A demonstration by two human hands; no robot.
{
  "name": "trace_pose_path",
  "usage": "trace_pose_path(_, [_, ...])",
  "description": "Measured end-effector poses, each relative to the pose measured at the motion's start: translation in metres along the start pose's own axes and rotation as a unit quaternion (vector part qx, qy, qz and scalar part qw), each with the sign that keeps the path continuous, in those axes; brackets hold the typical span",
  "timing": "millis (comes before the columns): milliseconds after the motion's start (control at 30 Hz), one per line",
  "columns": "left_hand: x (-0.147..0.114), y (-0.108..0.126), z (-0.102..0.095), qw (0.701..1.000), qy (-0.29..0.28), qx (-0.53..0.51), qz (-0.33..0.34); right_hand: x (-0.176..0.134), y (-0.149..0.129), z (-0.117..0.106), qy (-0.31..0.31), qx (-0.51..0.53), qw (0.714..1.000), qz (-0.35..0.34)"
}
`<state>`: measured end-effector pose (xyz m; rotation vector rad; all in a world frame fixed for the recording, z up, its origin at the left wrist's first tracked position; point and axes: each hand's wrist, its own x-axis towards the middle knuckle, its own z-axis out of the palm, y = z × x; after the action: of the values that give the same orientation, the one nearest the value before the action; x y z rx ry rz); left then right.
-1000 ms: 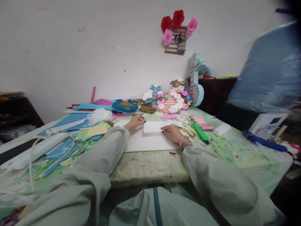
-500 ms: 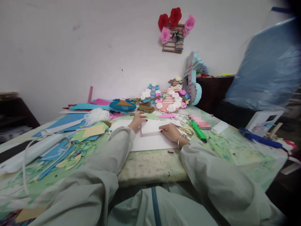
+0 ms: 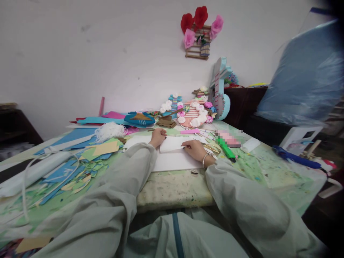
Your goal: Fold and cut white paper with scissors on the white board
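Observation:
A small piece of white paper (image 3: 171, 144) is raised between my hands over a larger white sheet (image 3: 174, 163) at the table's near edge. My left hand (image 3: 158, 137) has its fingers curled together at the upper left corner of the small piece. On the other side my right hand (image 3: 195, 149), with a bracelet at the wrist, pinches the right edge of the same piece between thumb and fingers. Gold-handled scissors (image 3: 213, 148) lie just beyond the right hand, partly covered by it.
Paper scraps (image 3: 80, 179), white string (image 3: 110, 132) and a white roll (image 3: 34, 175) cover the left side. A green cutter (image 3: 227, 149) and a blue-handled tool (image 3: 295, 157) lie to the right. Decorated crafts (image 3: 192, 113) stand against the wall.
The fingers of my left hand, stretched over the paper before, are now drawn in and closed at its corner. My right hand keeps its pinch almost in place. The view has shifted slightly.

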<state>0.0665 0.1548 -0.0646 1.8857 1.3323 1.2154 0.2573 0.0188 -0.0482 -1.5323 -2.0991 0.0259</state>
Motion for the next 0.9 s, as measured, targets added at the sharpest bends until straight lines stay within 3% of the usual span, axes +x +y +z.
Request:
trace_pose_path(500, [0.0058,-0.0019,0.0049,0.993,-0.003,0.110,0.036,0.0000,-0.0010,-0.0012,-0.003,-0.002,1.000,0.006])
trace_pose_path(900, [-0.0035,-0.0037,-0.0039,0.982,-0.016,0.179,0.062,0.0012,0.0037,-0.0030,-0.016,0.014,1.000,0.006])
